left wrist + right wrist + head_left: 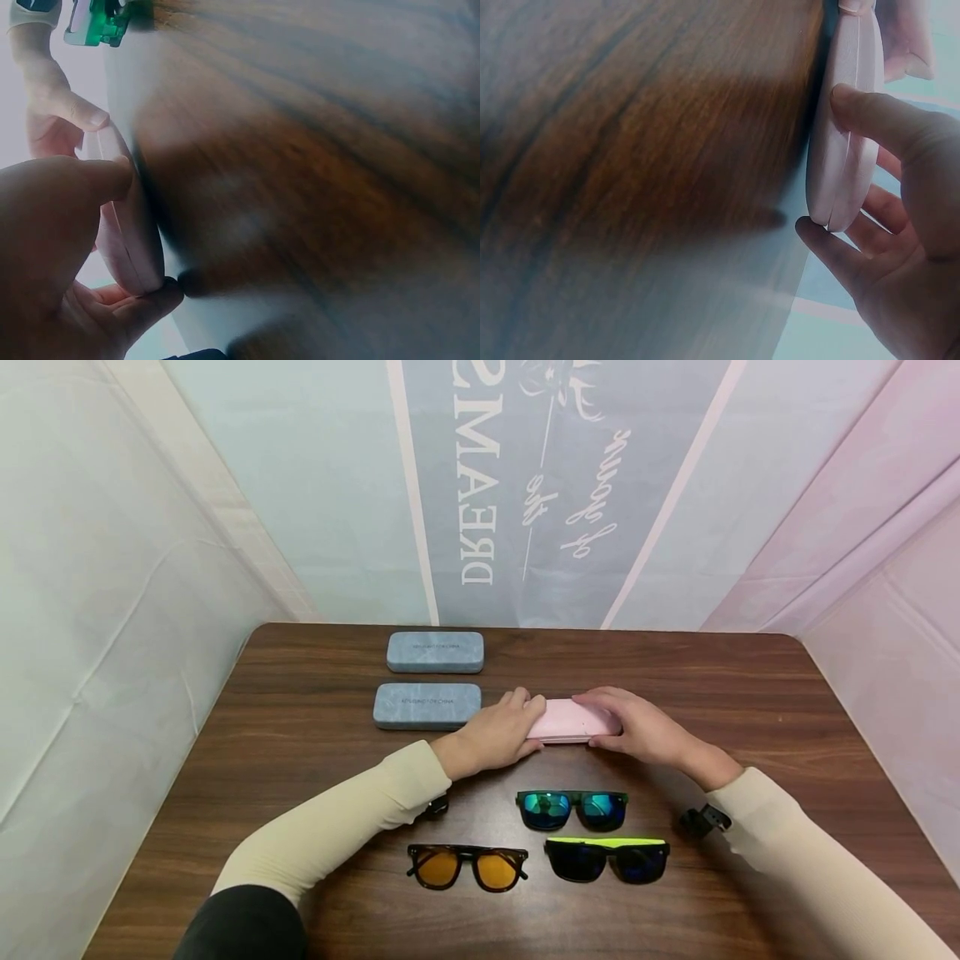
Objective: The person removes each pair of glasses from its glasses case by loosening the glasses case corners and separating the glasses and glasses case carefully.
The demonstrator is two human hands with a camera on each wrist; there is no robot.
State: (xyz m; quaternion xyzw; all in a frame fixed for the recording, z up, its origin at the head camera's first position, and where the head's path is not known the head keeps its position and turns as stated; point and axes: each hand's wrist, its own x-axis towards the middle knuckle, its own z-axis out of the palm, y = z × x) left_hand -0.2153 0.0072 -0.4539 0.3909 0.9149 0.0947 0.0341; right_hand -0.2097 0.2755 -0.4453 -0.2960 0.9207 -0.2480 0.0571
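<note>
A pink glasses case point(567, 722) lies closed on the brown table, its lid seam facing the near side. My left hand point(501, 728) grips its left end, with the thumb on the near side and the fingers over the far side. At the other end my right hand point(637, 725) grips it in the same way. In the left wrist view the case point(129, 240) stands between thumb and fingers. The right wrist view shows the right thumb on the seam side of the case point(840, 165) and a fingertip at its end.
Two blue glasses cases point(435, 652) lie left of the pink one, one behind the other. Nearer me are sunglasses with blue-green lenses point(572, 810), black sunglasses with a lime top point(606, 861) and tortoiseshell glasses with orange lenses point(467, 867). A printed cloth point(525, 602) hangs behind the table.
</note>
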